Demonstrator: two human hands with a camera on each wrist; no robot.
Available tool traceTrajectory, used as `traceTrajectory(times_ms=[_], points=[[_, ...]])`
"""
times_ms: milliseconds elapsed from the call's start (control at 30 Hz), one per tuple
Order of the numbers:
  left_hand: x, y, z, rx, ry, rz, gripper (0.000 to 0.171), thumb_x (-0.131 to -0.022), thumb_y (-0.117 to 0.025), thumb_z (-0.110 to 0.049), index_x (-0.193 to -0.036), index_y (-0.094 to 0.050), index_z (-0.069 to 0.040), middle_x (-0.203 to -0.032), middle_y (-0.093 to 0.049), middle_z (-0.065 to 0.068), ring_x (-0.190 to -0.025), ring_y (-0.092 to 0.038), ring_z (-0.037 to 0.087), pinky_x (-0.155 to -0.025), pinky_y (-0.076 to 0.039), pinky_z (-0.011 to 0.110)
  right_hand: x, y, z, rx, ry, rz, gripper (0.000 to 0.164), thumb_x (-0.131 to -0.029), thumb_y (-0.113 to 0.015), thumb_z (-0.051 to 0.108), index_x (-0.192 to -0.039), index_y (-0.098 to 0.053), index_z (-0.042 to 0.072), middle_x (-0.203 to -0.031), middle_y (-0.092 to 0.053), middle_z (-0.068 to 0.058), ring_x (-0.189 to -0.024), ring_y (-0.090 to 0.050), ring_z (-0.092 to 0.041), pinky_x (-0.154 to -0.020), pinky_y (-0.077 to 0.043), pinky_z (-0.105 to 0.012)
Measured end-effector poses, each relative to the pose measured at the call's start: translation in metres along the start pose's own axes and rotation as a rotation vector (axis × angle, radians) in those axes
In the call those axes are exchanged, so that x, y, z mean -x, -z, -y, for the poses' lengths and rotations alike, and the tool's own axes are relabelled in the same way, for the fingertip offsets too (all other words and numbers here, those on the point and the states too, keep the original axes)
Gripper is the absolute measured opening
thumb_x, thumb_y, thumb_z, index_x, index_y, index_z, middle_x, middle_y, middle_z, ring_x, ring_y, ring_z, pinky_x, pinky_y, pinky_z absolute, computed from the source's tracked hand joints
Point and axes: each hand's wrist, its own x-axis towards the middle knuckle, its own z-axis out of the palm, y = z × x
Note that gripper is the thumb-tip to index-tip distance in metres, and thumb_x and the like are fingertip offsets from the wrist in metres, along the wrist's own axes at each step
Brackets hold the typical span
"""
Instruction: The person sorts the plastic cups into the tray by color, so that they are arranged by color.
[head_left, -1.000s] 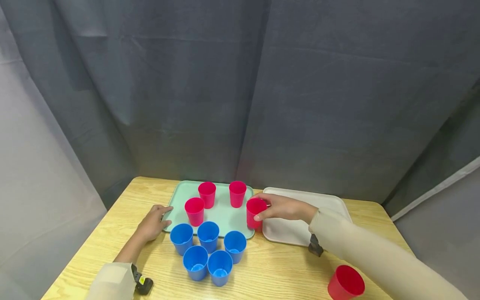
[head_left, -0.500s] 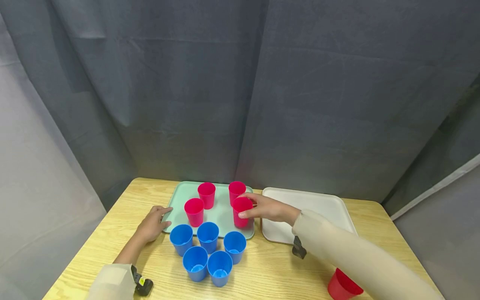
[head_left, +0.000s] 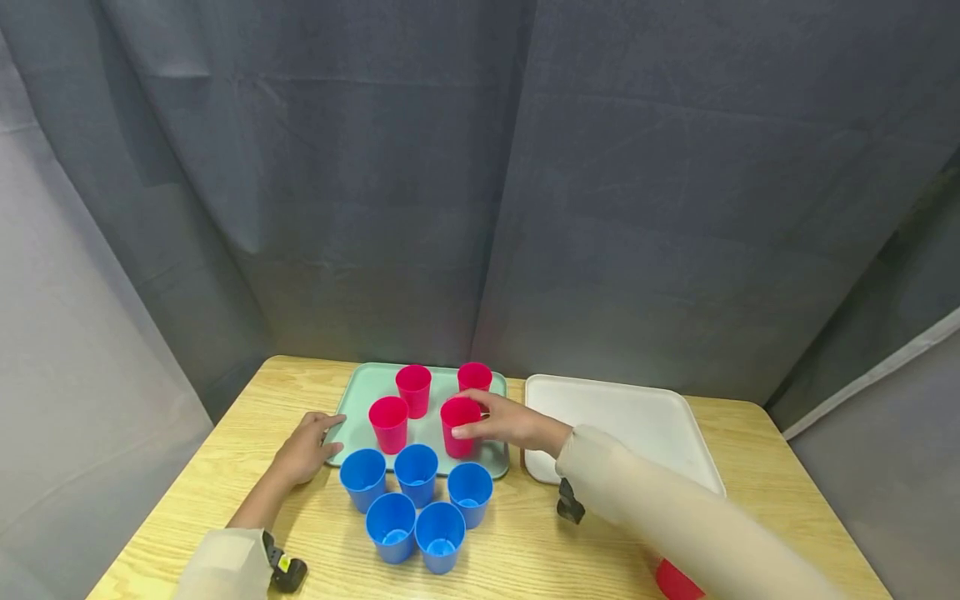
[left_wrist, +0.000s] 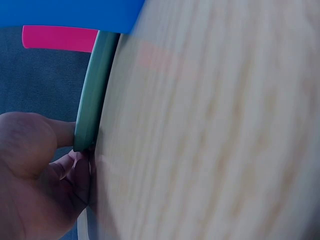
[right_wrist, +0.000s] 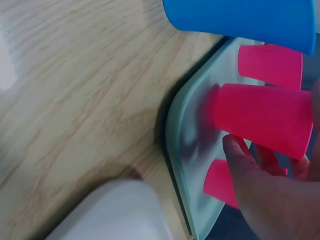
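Note:
My right hand (head_left: 517, 421) grips a pink-red cup (head_left: 454, 437), upright over the right half of the mint-green tray (head_left: 433, 467). In the right wrist view the fingers lie along the side of that cup (right_wrist: 265, 117), its base close to the tray surface; whether it touches cannot be told. Three other pink-red cups stand on the tray: one back left (head_left: 414, 392), one front left (head_left: 389, 429), and one back right (head_left: 475, 375), partly behind my right hand. My left hand (head_left: 302, 450) pinches the tray's left rim, as the left wrist view shows on the tray edge (left_wrist: 92, 100).
Several blue cups (head_left: 392, 525) stand close together on the wooden table (head_left: 540, 558) before the tray. A white tray (head_left: 622, 417) lies to the right. Another red cup (head_left: 677, 582) is mostly hidden by my right sleeve. A grey curtain (head_left: 480, 208) hangs behind.
My right hand has carried the pink-red cup leftward from the green tray's right edge, further in over the tray. My right sleeve now covers more of the separate red cup. My left hand stays put.

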Motion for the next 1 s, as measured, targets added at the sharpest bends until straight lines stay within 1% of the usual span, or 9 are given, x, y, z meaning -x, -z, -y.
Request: traceTrajectory(times_ms=[233, 400, 600, 867, 1000], points=[[0.000, 0.000, 0.001, -0.005, -0.003, -0.002, 0.049, -0.101, -0.065, -0.007, -0.148, -0.053, -0.002, -0.138, -0.047, 0.023, -0.117, -0.055, 0.038, -0.101, -0.050, 0.059, -0.007, -0.013, 0.005, 0.030, 0.022, -0.009, 0.077, -0.086, -0.083, 0.038, -0.151, -0.048, 0.018, -0.136, -0.059, -0.005, -0.125, -0.056, -0.027, -0.096, -0.058, -0.049], [0.001, 0.000, 0.001, -0.003, -0.010, -0.002, 0.049, -0.101, -0.064, -0.007, -0.148, -0.053, -0.002, -0.138, -0.047, 0.023, -0.117, -0.055, 0.038, -0.101, -0.049, 0.059, -0.010, -0.019, 0.007, 0.044, 0.021, -0.024, 0.078, -0.083, -0.086, 0.040, -0.149, -0.049, 0.021, -0.136, -0.060, -0.001, -0.125, -0.057, -0.026, -0.095, -0.058, -0.046], [0.000, -0.001, 0.000, -0.005, -0.006, -0.004, 0.049, -0.101, -0.064, -0.008, -0.148, -0.053, -0.002, -0.137, -0.047, 0.023, -0.118, -0.055, 0.038, -0.101, -0.049, 0.059, -0.012, -0.021, 0.007, 0.049, 0.022, -0.038, 0.080, -0.082, -0.087, 0.040, -0.149, -0.048, 0.021, -0.137, -0.059, -0.001, -0.126, -0.056, -0.026, -0.094, -0.059, -0.045], [-0.001, -0.001, 0.000, -0.004, -0.005, 0.001, 0.049, -0.101, -0.064, -0.009, -0.148, -0.053, -0.002, -0.137, -0.048, 0.023, -0.119, -0.055, 0.039, -0.102, -0.049, 0.060, -0.008, -0.020, 0.004, 0.044, 0.004, -0.035, 0.084, -0.082, -0.086, 0.044, -0.152, -0.044, 0.027, -0.141, -0.055, -0.003, -0.130, -0.052, -0.029, -0.097, -0.057, -0.048], [0.000, 0.000, -0.001, -0.008, -0.008, -0.001, 0.049, -0.101, -0.064, -0.008, -0.148, -0.053, -0.002, -0.137, -0.048, 0.023, -0.118, -0.055, 0.039, -0.102, -0.049, 0.060, -0.004, -0.018, 0.006, 0.034, 0.001, -0.035, 0.085, -0.083, -0.085, 0.044, -0.155, -0.041, 0.028, -0.148, -0.049, -0.006, -0.136, -0.047, -0.032, -0.099, -0.056, -0.050]])
